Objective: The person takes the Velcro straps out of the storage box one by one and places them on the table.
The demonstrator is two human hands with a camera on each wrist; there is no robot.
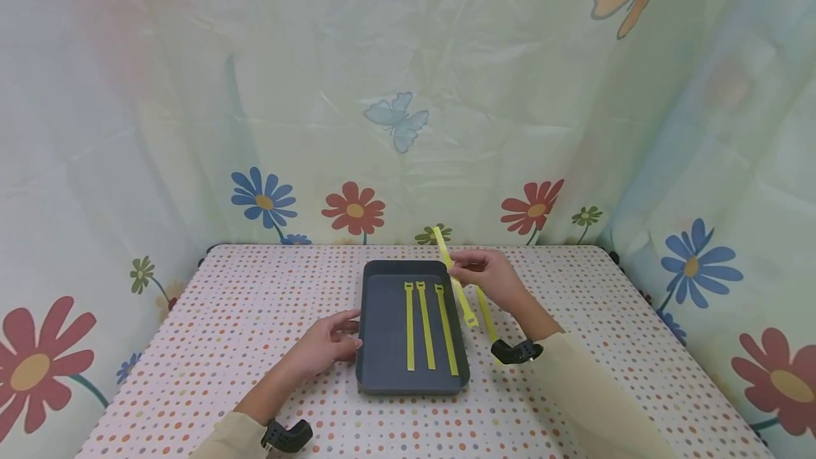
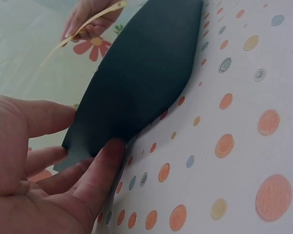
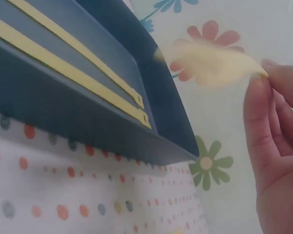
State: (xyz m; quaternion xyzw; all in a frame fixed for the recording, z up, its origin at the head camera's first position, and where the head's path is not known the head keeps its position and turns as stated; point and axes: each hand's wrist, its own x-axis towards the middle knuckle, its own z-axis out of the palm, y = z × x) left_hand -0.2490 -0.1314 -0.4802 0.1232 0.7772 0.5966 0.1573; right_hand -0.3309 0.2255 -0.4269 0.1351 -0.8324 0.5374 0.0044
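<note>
right hand (image 1: 492, 278) pinches a slotted yellow strap (image 1: 462, 296) at two o'clock of the gray tray (image 1: 385, 331); left hand (image 1: 323, 347), fingers apart, touches its nine o'clock side; three straps (image 1: 427, 331) inside.

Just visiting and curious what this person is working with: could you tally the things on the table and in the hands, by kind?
Dark grey, shallow rectangular tray: 1
Long, flat yellow straps: 5 (3 in the tray, 1 held by the right hand, 1 lying on the white table surface with coloured dots)
Total: 6
</note>
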